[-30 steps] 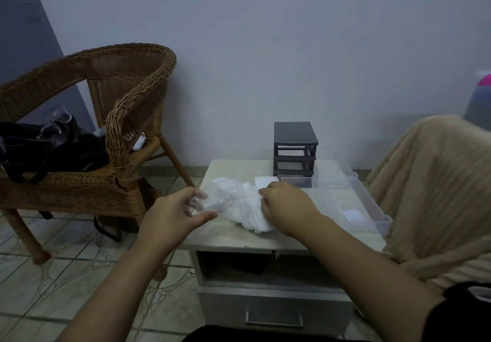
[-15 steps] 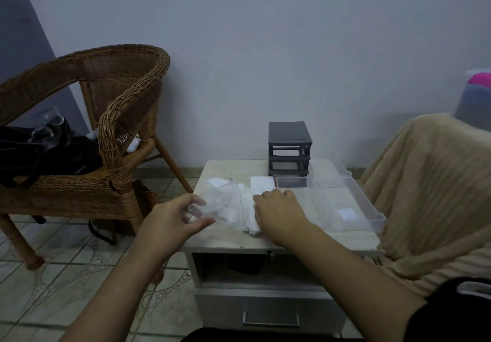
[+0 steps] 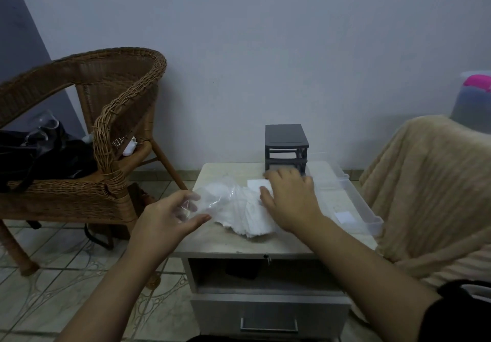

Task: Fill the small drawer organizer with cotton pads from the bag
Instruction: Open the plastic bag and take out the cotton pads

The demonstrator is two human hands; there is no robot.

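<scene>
Noted: clear plastic bag [image 3: 218,198], glossy, crinkled; white cotton pads [image 3: 255,216], matt; dark grey plastic drawer organizer [image 3: 286,139], matt, smooth; pale stone-look counter [image 3: 228,240], smooth, matt; brown wicker chair [image 3: 114,118], rough weave; beige blanket [image 3: 430,182], plush cloth.

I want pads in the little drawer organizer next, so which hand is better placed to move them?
Right, probably. The right hand lies over the cotton pads, just in front of the organizer; the left hand holds the bag, farther off.
</scene>
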